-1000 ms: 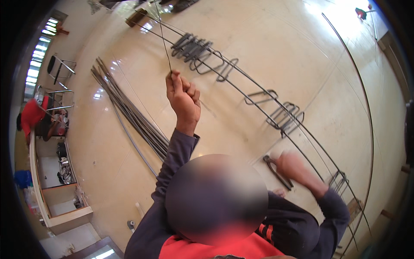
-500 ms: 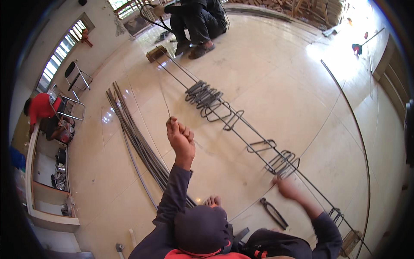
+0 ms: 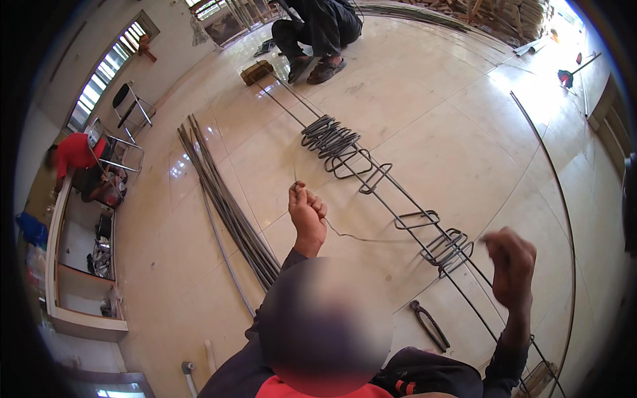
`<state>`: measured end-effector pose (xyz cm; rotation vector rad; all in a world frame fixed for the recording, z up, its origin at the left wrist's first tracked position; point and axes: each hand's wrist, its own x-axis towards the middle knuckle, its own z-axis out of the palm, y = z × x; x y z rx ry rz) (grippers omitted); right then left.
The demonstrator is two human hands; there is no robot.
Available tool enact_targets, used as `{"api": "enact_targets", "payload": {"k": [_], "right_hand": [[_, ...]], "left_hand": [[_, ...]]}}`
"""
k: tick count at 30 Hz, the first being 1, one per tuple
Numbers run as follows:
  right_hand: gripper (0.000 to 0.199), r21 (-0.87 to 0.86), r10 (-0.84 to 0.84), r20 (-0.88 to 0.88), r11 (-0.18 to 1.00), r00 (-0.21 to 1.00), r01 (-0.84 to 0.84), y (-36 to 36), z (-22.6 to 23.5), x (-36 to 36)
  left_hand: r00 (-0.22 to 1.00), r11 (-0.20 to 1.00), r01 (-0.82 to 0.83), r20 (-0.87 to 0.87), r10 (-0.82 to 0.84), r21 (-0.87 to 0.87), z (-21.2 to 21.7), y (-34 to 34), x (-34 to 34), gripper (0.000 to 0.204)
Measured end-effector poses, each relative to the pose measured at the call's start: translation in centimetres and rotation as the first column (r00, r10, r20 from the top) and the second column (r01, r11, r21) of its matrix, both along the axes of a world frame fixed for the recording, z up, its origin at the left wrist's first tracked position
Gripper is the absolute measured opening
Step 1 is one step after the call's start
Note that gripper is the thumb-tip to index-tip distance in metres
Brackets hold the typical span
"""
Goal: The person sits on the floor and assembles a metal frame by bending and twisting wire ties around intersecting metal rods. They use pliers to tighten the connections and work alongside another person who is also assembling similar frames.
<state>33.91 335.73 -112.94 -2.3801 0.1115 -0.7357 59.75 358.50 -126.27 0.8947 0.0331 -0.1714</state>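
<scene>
My left hand (image 3: 307, 222) is raised with its fingers pinched on a thin wire (image 3: 371, 239). A tip of the wire sticks up above the fingers, and the rest sags in a curve toward the near steel stirrups (image 3: 448, 251). These bent stirrups sit around two long parallel steel rods (image 3: 421, 211). To the right of them, my right hand (image 3: 512, 265) is held up, apart from the rods, fingers curled together. Motion blur hides whatever its fingertips may hold. Pincers (image 3: 421, 315) lie on the floor between my arms.
More stirrups (image 3: 330, 137) are packed farther along the rods, whose far ends rest on a wooden block (image 3: 257, 73). Loose steel bars (image 3: 229, 205) lie at left, and one long bar (image 3: 556, 186) at right. A person in dark trousers (image 3: 325, 33) crouches beyond; another in red (image 3: 76, 152) bends over a cabinet.
My right hand has lifted off the near stirrups, up and to the right. My left hand keeps its pinch on the wire, which now hangs slack toward the stirrups. The view has shifted slightly.
</scene>
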Motion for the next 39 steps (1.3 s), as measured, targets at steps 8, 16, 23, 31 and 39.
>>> {"api": "enact_targets", "payload": {"k": [8,16,23,31,39], "right_hand": [[0.020,-0.527,-0.287,-0.564,0.847,0.775,-0.070,-1.6,-14.6,-0.3],[0.019,0.914,0.896,-0.221,0.328,0.385,-0.240,3.4,-6.8,-0.8],[0.016,0.492,-0.142,-0.196,0.842,0.970,0.223,-1.1,-8.5,0.1],[0.022,0.492,0.106,-0.531,0.847,0.841,0.204,-0.1,-19.7,-5.5],[0.015,0.334,0.109,-0.643,0.931,0.758,0.149,7.5,-25.0,-9.9]], "left_hand": [[0.996,0.999,0.034,0.079,-0.035,0.007,0.3,0.3,-0.2,0.010],[0.959,0.956,-0.182,0.255,0.121,0.231,-0.3,3.1,2.0,0.013],[0.967,0.948,-0.029,0.247,-0.053,0.318,-2.7,2.1,-1.9,0.015],[0.996,0.889,-0.046,0.089,0.006,0.455,-3.5,1.6,-2.5,0.018],[0.984,0.736,-0.084,0.173,-0.046,0.671,-9.6,5.5,-1.7,0.014]]}}
